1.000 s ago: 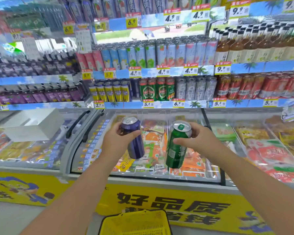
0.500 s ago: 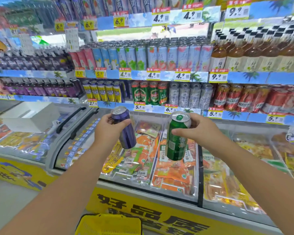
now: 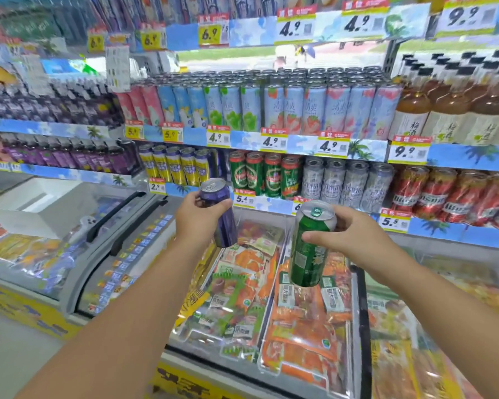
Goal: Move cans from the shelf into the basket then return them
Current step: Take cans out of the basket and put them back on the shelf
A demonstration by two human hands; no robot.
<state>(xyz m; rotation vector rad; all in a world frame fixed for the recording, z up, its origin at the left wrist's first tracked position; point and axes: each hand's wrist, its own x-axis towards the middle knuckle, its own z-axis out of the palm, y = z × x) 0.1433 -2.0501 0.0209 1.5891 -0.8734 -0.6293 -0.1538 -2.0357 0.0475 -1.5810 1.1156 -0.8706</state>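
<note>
The purple can [image 3: 220,212] was in the air over the far edge of the freezer, gripped by the left hand [image 3: 197,218], whose fingers wrapped its upper half from the left with the thumb across the front. Its long axis stood nearly upright, tilted a little, the pull-tab top pointing up and toward the shelf and the base leaning down to the right. To its right and somewhat nearer, the green can [image 3: 310,244] hung in the right hand [image 3: 353,236]; the thumb lay across its front and the fingers [image 3: 340,223] curled behind just below the rim. This can too was close to upright, its silver top with a green tab tipped up and toward the camera, its base pointing down at the freezer.

Both cans were held apart from each other, just in front of the lowest shelf [image 3: 271,204], where rows of yellow cans [image 3: 175,168], green-and-red cans [image 3: 261,175], silver cans [image 3: 346,184] and red cans [image 3: 450,194] stood upright behind price tags [image 3: 244,198]. A shelf higher carried pastel fruit-drink cans [image 3: 285,109] and, far right, brown bottles [image 3: 455,110]. Below the hands lay the chest freezer [image 3: 121,272] with its glass lid over orange and green food packs [image 3: 300,341]; a yellow banner [image 3: 182,384] ran along its near side.
</note>
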